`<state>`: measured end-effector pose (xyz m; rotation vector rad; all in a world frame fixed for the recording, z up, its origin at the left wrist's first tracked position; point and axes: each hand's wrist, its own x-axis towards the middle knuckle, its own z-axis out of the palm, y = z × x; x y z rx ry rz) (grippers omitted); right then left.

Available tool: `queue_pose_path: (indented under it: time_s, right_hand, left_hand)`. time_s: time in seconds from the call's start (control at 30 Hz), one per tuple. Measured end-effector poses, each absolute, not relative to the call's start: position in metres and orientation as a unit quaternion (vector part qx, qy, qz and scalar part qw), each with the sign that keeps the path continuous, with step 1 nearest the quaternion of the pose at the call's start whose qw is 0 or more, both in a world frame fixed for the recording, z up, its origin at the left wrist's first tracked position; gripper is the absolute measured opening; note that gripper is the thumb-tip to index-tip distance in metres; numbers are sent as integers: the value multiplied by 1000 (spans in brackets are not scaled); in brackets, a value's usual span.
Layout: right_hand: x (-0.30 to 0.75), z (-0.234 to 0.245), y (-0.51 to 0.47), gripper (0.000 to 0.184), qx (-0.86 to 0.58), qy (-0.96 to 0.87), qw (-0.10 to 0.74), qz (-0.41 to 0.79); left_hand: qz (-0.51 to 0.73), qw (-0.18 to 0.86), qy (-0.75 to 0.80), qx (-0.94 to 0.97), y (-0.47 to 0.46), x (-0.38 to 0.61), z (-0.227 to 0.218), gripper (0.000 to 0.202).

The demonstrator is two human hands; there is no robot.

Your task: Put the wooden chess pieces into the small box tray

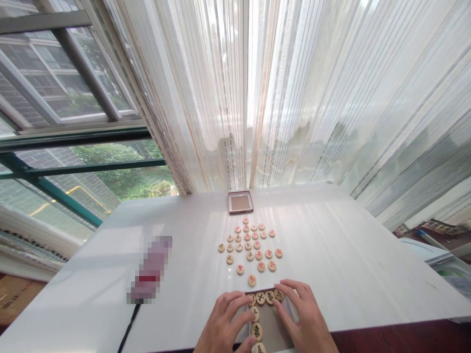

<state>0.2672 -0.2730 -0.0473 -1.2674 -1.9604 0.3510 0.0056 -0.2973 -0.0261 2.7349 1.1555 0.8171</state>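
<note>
Near the table's front edge lies a shallow open box [276, 326], partly covered by my hands. Inside it, round wooden xiangqi pieces with black characters line the far side and the left side. My left hand [230, 321] reaches over the left wall, its index finger and thumb on either side of a xiangqi piece [256, 332] in the left column. At the far right corner, my right hand [303, 314] has its thumb and index finger around another xiangqi piece [278, 294]. Beyond the box, several loose xiangqi pieces [248, 246], red and black, lie face up.
A box lid or tray [241, 202] rests at the far side of the white table [324, 245]. To the left lies a blurred purple object [150, 269] with a black cord [129, 326]. Striped sheer curtains [257, 98] and a window [73, 98] stand behind.
</note>
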Motion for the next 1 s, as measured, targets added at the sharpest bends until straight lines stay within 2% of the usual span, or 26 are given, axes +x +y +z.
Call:
queue_pose_path:
  time_s: [0.2, 0.37, 0.47, 0.63, 1.0]
  right_hand:
    - [278, -51, -276, 25, -503, -754, 404, 122]
    - [267, -39, -273, 35, -484, -784, 355, 156]
    - [258, -31, -269, 39, -480, -792, 333, 177]
    - [254, -25, -266, 30, -478, -786, 343, 188]
    - [266, -40, -265, 34, -483, -789, 339, 171]
  left_hand:
    - [292, 110, 404, 860, -293, 11, -13, 22]
    - [290, 145, 464, 824, -285, 29, 12, 20]
    - [280, 147, 486, 815, -280, 45, 17, 22]
    - [264, 113, 503, 815, -274, 63, 5, 22]
    - [246, 100, 521, 811, -270, 67, -5, 21]
